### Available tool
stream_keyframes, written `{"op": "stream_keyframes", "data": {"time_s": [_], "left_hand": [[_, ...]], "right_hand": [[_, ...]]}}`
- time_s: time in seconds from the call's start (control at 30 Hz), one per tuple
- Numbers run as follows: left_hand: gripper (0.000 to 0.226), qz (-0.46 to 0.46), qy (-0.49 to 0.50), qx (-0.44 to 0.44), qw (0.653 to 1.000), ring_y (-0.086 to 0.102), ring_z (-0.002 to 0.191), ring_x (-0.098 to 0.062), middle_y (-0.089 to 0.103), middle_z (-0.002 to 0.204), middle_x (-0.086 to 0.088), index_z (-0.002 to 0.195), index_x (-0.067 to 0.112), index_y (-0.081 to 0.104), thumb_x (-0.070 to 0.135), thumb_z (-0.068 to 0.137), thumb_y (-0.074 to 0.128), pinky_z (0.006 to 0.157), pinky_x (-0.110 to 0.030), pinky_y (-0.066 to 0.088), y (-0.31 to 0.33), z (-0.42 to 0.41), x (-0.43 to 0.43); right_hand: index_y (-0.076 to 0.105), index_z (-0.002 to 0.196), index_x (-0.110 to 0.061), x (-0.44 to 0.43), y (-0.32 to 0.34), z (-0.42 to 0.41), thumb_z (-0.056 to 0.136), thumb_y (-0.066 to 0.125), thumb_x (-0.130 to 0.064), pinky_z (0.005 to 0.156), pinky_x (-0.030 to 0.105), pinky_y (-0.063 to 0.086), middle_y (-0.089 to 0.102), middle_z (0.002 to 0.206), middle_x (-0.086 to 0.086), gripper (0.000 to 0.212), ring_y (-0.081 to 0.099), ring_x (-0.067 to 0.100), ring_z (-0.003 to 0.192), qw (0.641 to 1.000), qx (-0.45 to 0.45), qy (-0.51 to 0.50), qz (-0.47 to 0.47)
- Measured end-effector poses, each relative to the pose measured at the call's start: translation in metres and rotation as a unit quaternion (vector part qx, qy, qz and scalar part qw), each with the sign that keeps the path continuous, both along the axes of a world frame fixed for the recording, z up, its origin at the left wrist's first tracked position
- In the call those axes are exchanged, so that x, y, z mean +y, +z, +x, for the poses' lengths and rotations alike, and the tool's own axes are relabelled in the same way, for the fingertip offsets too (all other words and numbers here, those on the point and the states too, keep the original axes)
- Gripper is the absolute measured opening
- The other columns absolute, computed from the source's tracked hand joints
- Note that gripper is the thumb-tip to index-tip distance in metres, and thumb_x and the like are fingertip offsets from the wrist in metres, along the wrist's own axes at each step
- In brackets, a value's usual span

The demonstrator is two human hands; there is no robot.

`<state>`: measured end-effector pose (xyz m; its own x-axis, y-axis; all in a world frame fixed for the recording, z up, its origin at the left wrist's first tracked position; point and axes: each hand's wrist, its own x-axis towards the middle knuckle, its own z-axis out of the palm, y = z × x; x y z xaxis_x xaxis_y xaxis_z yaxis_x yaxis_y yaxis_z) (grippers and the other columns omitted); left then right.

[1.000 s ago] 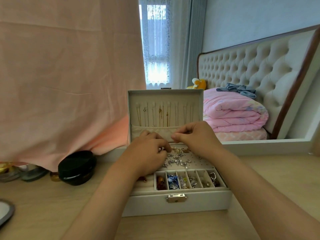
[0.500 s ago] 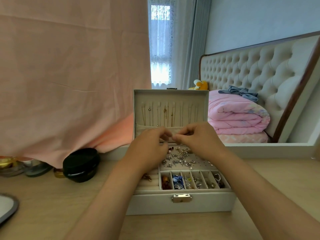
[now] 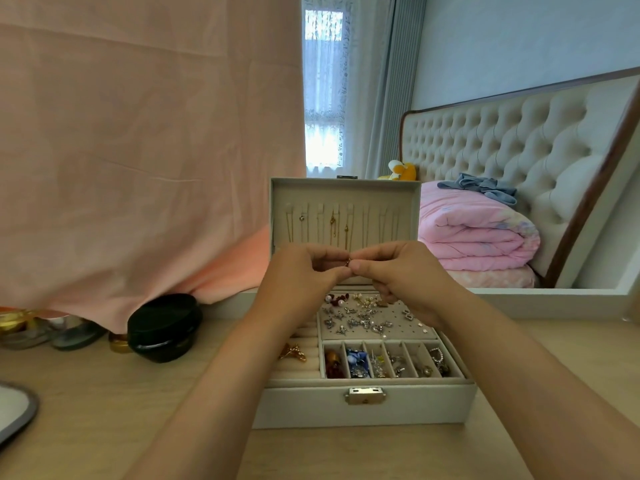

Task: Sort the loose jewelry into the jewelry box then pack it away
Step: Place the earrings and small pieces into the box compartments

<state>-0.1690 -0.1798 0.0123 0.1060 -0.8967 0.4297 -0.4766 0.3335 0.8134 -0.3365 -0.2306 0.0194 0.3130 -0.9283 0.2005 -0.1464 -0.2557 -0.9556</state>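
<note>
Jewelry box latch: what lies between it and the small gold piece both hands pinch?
Head view: under the gold piece, the earring panel with earrings, then the compartment row.

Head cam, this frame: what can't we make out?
- Gold piece, head view: too small to identify; fingers of the left hand and right hand pinch and cover it.
- Jewelry box, left section: partly behind the left forearm.
- Small containers: mostly under the pink cloth.
- Grey-rimmed object: cut by the left edge.
</note>
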Motion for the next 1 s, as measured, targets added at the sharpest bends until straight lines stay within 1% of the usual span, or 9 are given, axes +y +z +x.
{"op": "stream_keyframes", "data": {"time_s": [0.07, 0.17, 0.23, 0.33, 0.47, 0.7, 0.77, 0.87, 1.0], "left_hand": [[0.027, 0.031, -0.013, -0.028, 0.999, 0.069, 0.092, 0.004, 0.076, 0.096, 0.016, 0.116, 0.03, 0.072, 0.022, 0.09, 0.073, 0.091, -0.029, 0.057, -0.002, 0.001, -0.001], [0.037, 0.072, 0.002, -0.135, 0.988, 0.062, 0.105, -0.002, 0.069, 0.114, 0.015, 0.13, 0.03, 0.062, 0.014, 0.096, 0.06, 0.095, -0.026, 0.051, -0.004, 0.005, -0.001], [0.039, 0.087, 0.02, -0.22, 0.971, 0.059, 0.114, -0.006, 0.065, 0.123, 0.012, 0.126, 0.032, 0.064, 0.01, 0.095, 0.056, 0.099, -0.027, 0.048, -0.004, 0.007, 0.001], [0.036, 0.118, 0.02, -0.259, 0.959, 0.059, 0.113, -0.01, 0.064, 0.127, 0.008, 0.114, 0.034, 0.072, 0.011, 0.094, 0.052, 0.1, -0.029, 0.047, -0.001, 0.009, 0.004], [0.034, 0.129, 0.018, -0.288, 0.949, 0.062, 0.096, -0.009, 0.067, 0.121, 0.007, 0.107, 0.035, 0.074, 0.014, 0.093, 0.052, 0.092, -0.032, 0.052, -0.002, 0.009, 0.004], [0.033, 0.123, 0.014, -0.288, 0.95, 0.055, 0.096, -0.007, 0.066, 0.121, 0.006, 0.109, 0.033, 0.074, 0.013, 0.094, 0.052, 0.086, -0.024, 0.045, -0.003, 0.01, 0.002], [0.033, 0.119, 0.015, -0.289, 0.95, 0.056, 0.098, -0.007, 0.066, 0.122, 0.006, 0.111, 0.032, 0.073, 0.013, 0.093, 0.053, 0.087, -0.024, 0.044, -0.003, 0.01, 0.002], [0.036, 0.112, 0.009, -0.286, 0.951, 0.058, 0.111, -0.01, 0.065, 0.127, 0.006, 0.122, 0.031, 0.068, 0.014, 0.093, 0.054, 0.092, -0.023, 0.044, -0.006, 0.011, 0.0], [0.037, 0.108, -0.003, -0.309, 0.945, 0.045, 0.124, -0.014, 0.056, 0.125, 0.005, 0.125, 0.038, 0.065, 0.022, 0.093, 0.056, 0.104, -0.033, 0.041, -0.011, 0.012, -0.004]], "right_hand": [[0.08, 0.085, -0.02, -0.002, -0.001, -0.001, 0.084, 0.08, -0.017, 0.047, 0.016, 0.04, 0.065, 0.058, -0.01, 0.003, 0.054, 0.002, 0.048, 0.994, 0.079, -0.037, -0.072], [0.077, 0.079, -0.031, -0.002, -0.006, 0.0, 0.085, 0.079, -0.021, 0.061, 0.006, 0.044, 0.07, 0.071, -0.018, 0.011, 0.062, -0.01, 0.067, 0.959, 0.216, -0.053, -0.178], [0.076, 0.08, -0.033, -0.002, -0.009, 0.002, 0.086, 0.077, -0.022, 0.073, 0.015, 0.05, 0.069, 0.076, -0.019, 0.013, 0.063, -0.005, 0.075, 0.931, 0.292, -0.052, -0.215], [0.077, 0.083, -0.03, 0.0, -0.01, 0.005, 0.084, 0.075, -0.024, 0.08, 0.03, 0.056, 0.071, 0.082, -0.016, 0.007, 0.065, 0.002, 0.082, 0.897, 0.36, -0.054, -0.252], [0.075, 0.084, -0.032, 0.003, -0.012, 0.008, 0.086, 0.071, -0.029, 0.075, 0.028, 0.055, 0.07, 0.086, -0.016, 0.005, 0.062, 0.003, 0.082, 0.863, 0.412, -0.061, -0.287], [0.075, 0.09, -0.034, 0.004, -0.014, 0.009, 0.089, 0.068, -0.035, 0.066, 0.02, 0.043, 0.07, 0.091, -0.015, 0.007, 0.059, 0.003, 0.082, 0.832, 0.446, -0.068, -0.323], [0.075, 0.092, -0.035, 0.004, -0.01, 0.007, 0.09, 0.067, -0.037, 0.073, 0.025, 0.049, 0.069, 0.094, -0.016, 0.009, 0.06, 0.004, 0.086, 0.834, 0.456, -0.047, -0.307], [0.077, 0.094, -0.034, 0.006, -0.003, 0.004, 0.091, 0.062, -0.036, 0.08, 0.032, 0.055, 0.068, 0.097, -0.015, 0.015, 0.062, 0.006, 0.088, 0.845, 0.461, -0.009, -0.27], [0.079, 0.095, -0.034, 0.008, 0.0, 0.003, 0.086, 0.056, -0.026, 0.08, 0.036, 0.057, 0.07, 0.099, -0.015, 0.026, 0.063, 0.005, 0.086, 0.864, 0.441, 0.001, -0.245]]}}
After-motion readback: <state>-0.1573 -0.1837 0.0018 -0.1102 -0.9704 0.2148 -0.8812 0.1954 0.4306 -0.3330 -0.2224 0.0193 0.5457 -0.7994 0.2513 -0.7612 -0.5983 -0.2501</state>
